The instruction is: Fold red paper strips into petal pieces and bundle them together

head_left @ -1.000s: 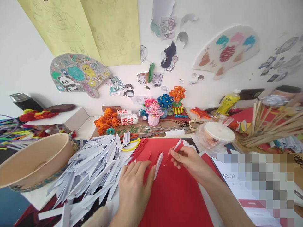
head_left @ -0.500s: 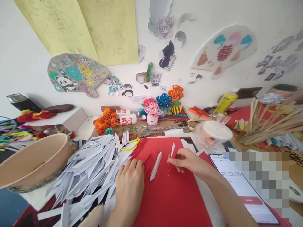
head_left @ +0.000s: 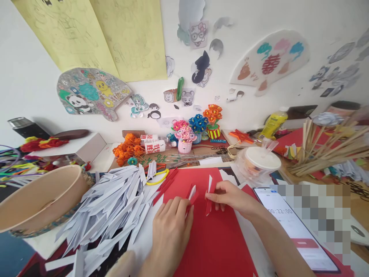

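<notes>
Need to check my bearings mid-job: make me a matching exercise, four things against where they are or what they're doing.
Things:
1. Right hand
2. White folded paper strips
3. Smartphone
4. Red-and-yellow striped pot

Places and states:
A. Lying right of the large red sheet
B. Bearing orange flowers
C. Pinching a red-and-white folded paper piece
D. Heaped left of that sheet

Pairs: 1-C, 2-D, 3-A, 4-B

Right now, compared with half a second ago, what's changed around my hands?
Your left hand has moved right, onto the folded strip that lay uncovered on the red sheet; whether it grips it is unclear. Your right hand still holds its red-and-white piece. The white paper pile stayed put.
</notes>
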Action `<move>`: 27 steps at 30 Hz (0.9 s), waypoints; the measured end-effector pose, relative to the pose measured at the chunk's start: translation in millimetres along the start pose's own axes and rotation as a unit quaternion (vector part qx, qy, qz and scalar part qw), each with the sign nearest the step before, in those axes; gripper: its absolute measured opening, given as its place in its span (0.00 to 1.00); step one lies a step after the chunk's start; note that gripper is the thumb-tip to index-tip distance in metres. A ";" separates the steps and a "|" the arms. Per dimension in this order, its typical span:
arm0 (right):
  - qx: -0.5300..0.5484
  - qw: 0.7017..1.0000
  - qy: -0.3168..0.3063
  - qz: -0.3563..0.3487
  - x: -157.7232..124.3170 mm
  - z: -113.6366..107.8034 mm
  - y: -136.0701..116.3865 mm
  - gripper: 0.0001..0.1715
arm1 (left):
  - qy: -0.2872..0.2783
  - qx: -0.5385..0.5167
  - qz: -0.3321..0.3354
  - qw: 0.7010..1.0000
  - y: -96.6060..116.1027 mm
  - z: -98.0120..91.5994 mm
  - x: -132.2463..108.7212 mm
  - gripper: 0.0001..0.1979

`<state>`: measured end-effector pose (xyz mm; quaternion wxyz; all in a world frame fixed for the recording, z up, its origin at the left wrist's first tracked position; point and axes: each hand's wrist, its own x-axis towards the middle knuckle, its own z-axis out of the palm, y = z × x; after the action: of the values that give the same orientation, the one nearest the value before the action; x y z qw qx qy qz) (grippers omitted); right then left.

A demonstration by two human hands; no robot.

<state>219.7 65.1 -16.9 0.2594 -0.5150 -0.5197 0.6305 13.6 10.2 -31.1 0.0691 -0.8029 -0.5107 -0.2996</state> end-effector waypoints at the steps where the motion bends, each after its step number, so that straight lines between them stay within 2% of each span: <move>1: 0.002 1.000 -0.003 -0.003 -0.1 -0.7 0.2 0.31 | 0.001 0.007 0.015 1.000 1.7 0.9 1.0 0.09; 6: 0.032 0.999 -0.013 -0.021 -0.8 -5.7 2.9 0.32 | -0.021 0.042 0.072 0.996 4.5 7.6 -0.4 0.11; 10: 0.052 0.998 -0.016 -0.042 0.4 -9.4 8.1 0.32 | -0.048 0.066 0.079 0.994 4.9 9.3 -4.6 0.14; 14: 0.055 0.997 0.010 -0.047 2.4 -10.3 11.4 0.33 | -0.072 0.070 0.079 0.992 6.0 8.7 -5.3 0.13; 17: 0.044 0.998 0.009 -0.040 2.1 -9.7 9.3 0.33 | -0.074 0.062 0.070 0.993 7.1 9.0 -4.8 0.09; 22: 0.030 0.999 -0.004 -0.031 0.4 -8.0 3.6 0.34 | -0.046 0.083 0.035 0.995 6.3 10.0 -4.2 0.07; 25: 0.032 0.999 0.005 -0.033 0.6 -7.3 3.2 0.34 | -0.048 0.118 -0.009 0.992 4.2 10.1 -4.0 0.10; 27: 0.032 0.999 0.008 -0.032 0.6 -7.2 3.2 0.33 | -0.056 0.128 -0.013 0.990 3.0 9.9 -4.2 0.10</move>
<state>226.8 67.3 -19.6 0.2997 -0.4943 -0.5134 0.6342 19.0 9.7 -40.8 0.1387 -0.7960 -0.5586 -0.1874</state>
